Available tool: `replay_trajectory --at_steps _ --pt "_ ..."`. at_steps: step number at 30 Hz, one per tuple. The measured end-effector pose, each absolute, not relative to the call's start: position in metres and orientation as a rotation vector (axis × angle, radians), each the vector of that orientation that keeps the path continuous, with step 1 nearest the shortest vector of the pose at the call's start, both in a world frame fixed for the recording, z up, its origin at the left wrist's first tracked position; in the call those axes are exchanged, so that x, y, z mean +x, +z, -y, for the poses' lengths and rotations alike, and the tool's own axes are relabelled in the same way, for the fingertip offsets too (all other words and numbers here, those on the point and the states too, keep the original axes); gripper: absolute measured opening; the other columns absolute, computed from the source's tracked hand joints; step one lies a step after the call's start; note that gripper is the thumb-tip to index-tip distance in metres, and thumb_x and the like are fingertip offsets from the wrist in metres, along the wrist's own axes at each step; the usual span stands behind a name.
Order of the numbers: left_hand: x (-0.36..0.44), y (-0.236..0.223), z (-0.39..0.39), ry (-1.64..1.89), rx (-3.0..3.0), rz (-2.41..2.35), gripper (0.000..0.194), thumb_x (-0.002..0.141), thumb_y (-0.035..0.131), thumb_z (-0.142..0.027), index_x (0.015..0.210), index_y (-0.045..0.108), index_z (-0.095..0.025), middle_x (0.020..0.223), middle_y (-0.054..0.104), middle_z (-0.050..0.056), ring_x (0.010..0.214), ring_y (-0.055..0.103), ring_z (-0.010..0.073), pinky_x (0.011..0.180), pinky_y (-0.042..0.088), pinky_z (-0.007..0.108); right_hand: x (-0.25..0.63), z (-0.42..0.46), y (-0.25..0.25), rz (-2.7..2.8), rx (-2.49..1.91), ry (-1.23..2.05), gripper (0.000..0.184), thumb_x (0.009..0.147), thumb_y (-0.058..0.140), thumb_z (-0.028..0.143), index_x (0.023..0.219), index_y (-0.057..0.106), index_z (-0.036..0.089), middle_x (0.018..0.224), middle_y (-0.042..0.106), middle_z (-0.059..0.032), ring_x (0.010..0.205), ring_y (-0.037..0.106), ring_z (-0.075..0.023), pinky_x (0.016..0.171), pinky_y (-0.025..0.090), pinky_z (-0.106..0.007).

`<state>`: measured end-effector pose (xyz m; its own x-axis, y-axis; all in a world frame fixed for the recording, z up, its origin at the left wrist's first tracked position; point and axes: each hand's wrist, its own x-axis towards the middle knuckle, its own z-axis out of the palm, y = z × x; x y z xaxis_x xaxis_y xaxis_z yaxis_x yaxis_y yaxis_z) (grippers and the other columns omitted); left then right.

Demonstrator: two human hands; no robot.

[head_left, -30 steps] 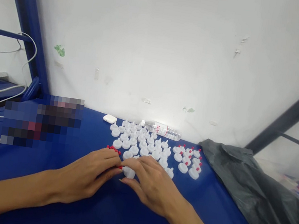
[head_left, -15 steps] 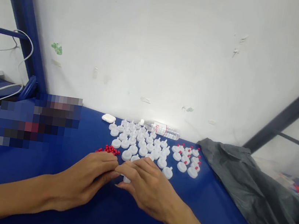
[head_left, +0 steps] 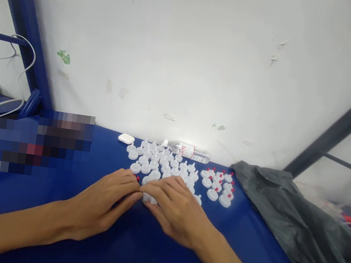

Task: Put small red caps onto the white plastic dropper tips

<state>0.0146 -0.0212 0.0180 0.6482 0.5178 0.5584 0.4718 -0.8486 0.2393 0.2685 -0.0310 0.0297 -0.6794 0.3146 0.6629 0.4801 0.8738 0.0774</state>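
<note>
My left hand (head_left: 103, 204) and my right hand (head_left: 176, 208) meet fingertip to fingertip low over the blue table (head_left: 145, 253). My right hand's fingers are closed on a white plastic cap (head_left: 147, 197), which shows just under them. My left hand's fingers are pinched together against that cap; what they hold is hidden. A bit of the small red plugs (head_left: 137, 178) peeks out behind my left fingers. Beyond my hands lie several plain white caps (head_left: 158, 161) in rows, and to their right several white caps with red plugs fitted (head_left: 218, 184).
A clear water bottle (head_left: 188, 151) lies against the white wall, with a small white earbud case (head_left: 126, 138) to its left. A dark grey plastic bag (head_left: 299, 229) covers the table's right side. White cables (head_left: 2, 111) and a blue frame post (head_left: 20, 27) stand at the left.
Both hands stayed joined on the cap and shifted slightly away from me; my left hand now covers most of the red plugs seen half a second ago.
</note>
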Motion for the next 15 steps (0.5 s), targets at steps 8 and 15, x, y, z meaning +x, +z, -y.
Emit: replay_trajectory --at_steps 8,15 --pt "0.0 0.007 0.001 0.922 2.812 -1.062 0.027 0.117 0.052 -0.026 0.109 0.077 -0.024 0.11 0.078 0.007 0.106 0.063 0.0284 0.094 0.051 0.045 0.318 0.011 0.049 2.144 -0.858 -0.459 0.014 0.115 0.063 0.021 0.118 0.076 0.024 0.121 0.086 -0.0088 0.113 0.079 -0.0279 0.103 0.06 -0.048" --pt "-0.005 -0.001 -0.006 0.88 2.933 -1.133 0.021 0.11 0.06 -0.017 0.111 0.08 -0.025 0.106 0.077 0.005 0.1 0.062 0.0276 0.088 0.046 0.043 0.37 -0.011 0.054 1.91 -1.383 -0.587 0.018 0.109 0.068 0.034 0.108 0.082 0.024 0.113 0.079 -0.0122 0.107 0.07 -0.0324 0.096 0.055 -0.048"
